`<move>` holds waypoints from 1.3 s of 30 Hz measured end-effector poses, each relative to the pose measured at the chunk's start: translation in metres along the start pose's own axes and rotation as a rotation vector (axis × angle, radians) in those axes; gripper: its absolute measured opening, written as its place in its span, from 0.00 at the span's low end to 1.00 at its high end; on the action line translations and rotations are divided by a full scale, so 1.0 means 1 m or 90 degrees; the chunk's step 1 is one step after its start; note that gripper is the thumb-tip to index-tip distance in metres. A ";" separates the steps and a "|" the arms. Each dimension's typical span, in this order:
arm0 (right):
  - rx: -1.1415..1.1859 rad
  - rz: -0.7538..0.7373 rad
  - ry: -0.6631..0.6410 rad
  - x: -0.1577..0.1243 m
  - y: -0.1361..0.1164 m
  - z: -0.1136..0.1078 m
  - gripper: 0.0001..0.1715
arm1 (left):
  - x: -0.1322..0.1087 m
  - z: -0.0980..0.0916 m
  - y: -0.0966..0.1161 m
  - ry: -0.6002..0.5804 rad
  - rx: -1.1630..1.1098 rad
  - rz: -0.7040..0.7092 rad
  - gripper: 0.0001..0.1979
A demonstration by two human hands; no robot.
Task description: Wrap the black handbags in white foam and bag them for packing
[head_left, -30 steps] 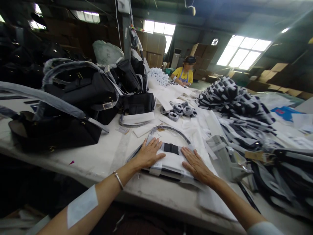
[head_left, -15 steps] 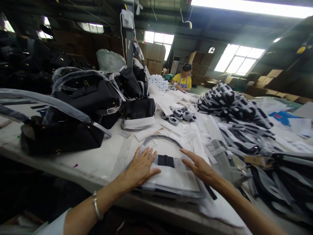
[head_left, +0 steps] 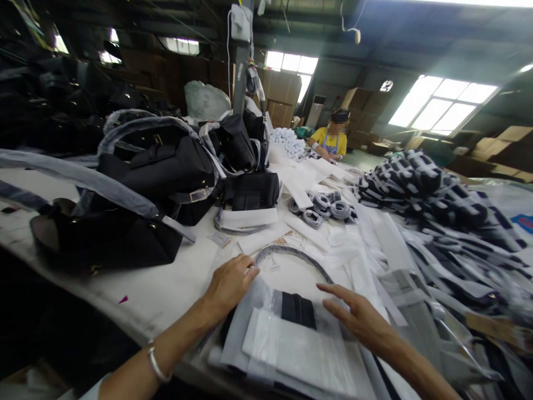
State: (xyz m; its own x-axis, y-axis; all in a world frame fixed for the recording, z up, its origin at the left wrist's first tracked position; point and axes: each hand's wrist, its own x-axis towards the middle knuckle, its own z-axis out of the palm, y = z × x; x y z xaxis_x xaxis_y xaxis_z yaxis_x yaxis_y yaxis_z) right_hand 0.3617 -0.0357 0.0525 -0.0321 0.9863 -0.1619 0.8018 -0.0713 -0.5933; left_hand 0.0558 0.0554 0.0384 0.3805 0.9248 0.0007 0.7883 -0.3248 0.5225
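A black handbag [head_left: 298, 310] lies on the table edge in front of me, partly covered with clear film and pale wrapping sheets [head_left: 287, 347]. Its wrapped handle [head_left: 297, 253] arches away from me. At the left end of that handle, my left hand [head_left: 232, 284] has its fingers and thumb closed together on it. My right hand [head_left: 356, 312] hovers at the bag's right side, fingers stretched out and apart, holding nothing. The bag's near edge runs close to the bottom of the view.
Several black handbags [head_left: 162, 172] with wrapped handles stand at the left. Coiled straps [head_left: 320, 208] lie beyond the handle. At the right are a grey tape dispenser-like device [head_left: 410, 311] and piled black-and-white strips [head_left: 420, 189]. A person in yellow [head_left: 331, 141] sits across the table.
My left hand has gone from lying flat on the bag to closing at the handle's left end. The bag has shifted nearer and turned slightly. My right hand stays open beside it.
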 end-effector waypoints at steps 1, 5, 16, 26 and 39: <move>0.007 0.005 0.035 0.007 0.001 -0.006 0.29 | 0.009 -0.002 -0.004 -0.010 0.020 -0.030 0.13; 0.008 0.072 0.148 0.033 0.011 -0.031 0.22 | 0.041 0.008 -0.013 -0.066 0.058 -0.066 0.17; 0.021 0.281 0.037 0.009 0.052 -0.062 0.16 | 0.066 0.025 -0.023 -0.154 0.093 -0.062 0.13; 0.216 0.385 -0.177 -0.061 0.053 -0.027 0.14 | 0.064 0.031 -0.023 -0.150 0.042 -0.056 0.13; -0.090 0.113 0.086 0.049 0.017 -0.051 0.15 | 0.079 0.050 -0.015 -0.166 -0.150 0.044 0.09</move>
State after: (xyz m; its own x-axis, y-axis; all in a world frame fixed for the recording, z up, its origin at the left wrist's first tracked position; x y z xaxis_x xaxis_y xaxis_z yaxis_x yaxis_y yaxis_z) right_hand 0.4045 0.0187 0.0750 0.1884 0.9719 -0.1412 0.8635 -0.2324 -0.4476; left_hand 0.0985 0.1238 -0.0116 0.5639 0.8104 -0.1590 0.6346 -0.3021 0.7114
